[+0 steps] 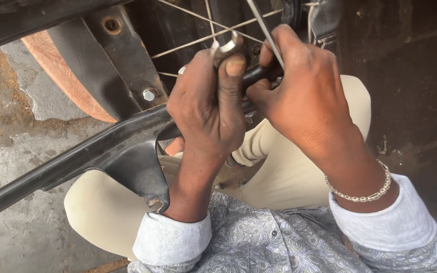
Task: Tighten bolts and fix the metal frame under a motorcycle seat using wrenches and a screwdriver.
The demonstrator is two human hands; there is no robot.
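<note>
Both hands work at the wheel hub: left hand (206,108) grips an open-ended spanner (227,48), right hand (299,96) clenches a dark handle (259,75), fastening unfinished.

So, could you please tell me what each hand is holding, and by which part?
The left hand grips a silver metal open-ended spanner by its shank, just below the jaw. The right hand pinches a thin silver wheel spoke partway along.
</note>
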